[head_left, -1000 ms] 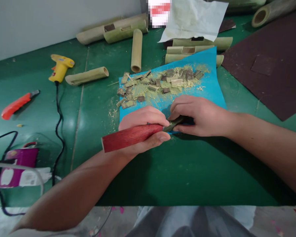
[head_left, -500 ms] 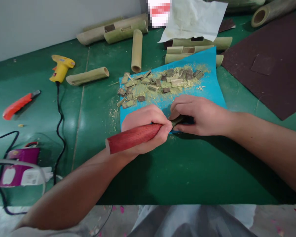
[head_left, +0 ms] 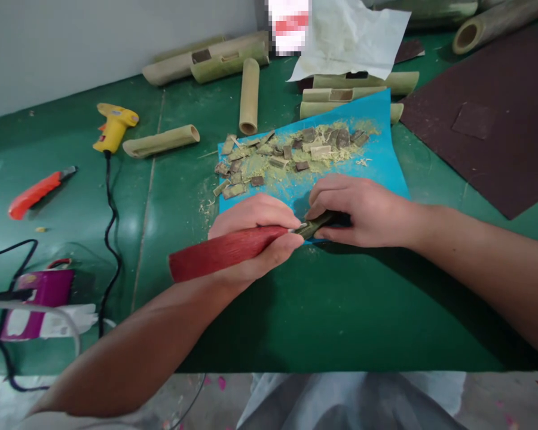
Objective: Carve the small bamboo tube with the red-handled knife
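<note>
My left hand (head_left: 260, 227) is closed around a carving tool with a red wooden handle (head_left: 224, 254). The tool's short metal tip points right and meets a small dark-green piece of bamboo (head_left: 312, 227). Thumb and fingers of my right hand (head_left: 352, 209) pinch that piece from the right, hiding much of it. Both hands are over the near edge of a blue sheet (head_left: 376, 155). Just beyond them, bamboo shavings and several small brown sandpaper scraps (head_left: 302, 166) lie on the sheet.
On the green table, a yellow hot glue gun (head_left: 113, 126) and an orange utility knife (head_left: 40, 192) lie left. Cut bamboo tubes (head_left: 250, 95) lie along the back. A large brown sandpaper sheet (head_left: 497, 161) is right. A purple box (head_left: 45, 298) with cables sits front left.
My left hand and the red-handled tool have drawn back slightly left, so the metal tip and more of the bamboo piece show. My right hand stays nearly in place.
</note>
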{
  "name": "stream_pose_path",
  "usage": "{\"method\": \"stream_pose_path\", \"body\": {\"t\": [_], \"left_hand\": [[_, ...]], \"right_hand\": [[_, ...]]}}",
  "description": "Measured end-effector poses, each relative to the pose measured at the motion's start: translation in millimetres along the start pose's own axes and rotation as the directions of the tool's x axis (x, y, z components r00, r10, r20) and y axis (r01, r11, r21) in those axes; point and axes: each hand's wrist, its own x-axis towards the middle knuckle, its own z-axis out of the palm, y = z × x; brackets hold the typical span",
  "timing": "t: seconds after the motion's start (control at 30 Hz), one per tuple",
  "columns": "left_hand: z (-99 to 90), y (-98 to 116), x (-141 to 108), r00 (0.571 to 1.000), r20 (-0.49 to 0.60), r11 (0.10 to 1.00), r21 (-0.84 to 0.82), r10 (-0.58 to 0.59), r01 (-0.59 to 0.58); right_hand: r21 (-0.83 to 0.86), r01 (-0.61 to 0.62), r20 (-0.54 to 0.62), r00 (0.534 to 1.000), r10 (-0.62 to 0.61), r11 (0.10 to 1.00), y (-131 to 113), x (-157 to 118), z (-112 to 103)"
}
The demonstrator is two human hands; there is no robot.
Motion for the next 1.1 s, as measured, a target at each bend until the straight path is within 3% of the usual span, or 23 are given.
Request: {"method": "stream_pose_path", "body": {"t": [0.13,0.8,1.1], "left_hand": [[-1.4,2.5,5.5,0.991,0.123,0.999,0.009,-0.045,0.045],[2.1,-4.5,2.9,0.995,0.058,0.997,0.031,-0.075,0.073],[2.0,-2.7,6.0,0.994,0.101,1.0,0.005,-0.03,0.029]], "right_hand": [[-0.01,0.0,-0.001,1.0,0.0,1.0,-0.3,-0.9,-0.5],[-0.005,-0.015,0.018,1.0,0.015,1.0,-0.4,0.7,-1.1],[-0.011,0.006,0.007,1.0,-0.006,1.0,0.8,0.6,0.3]]}}
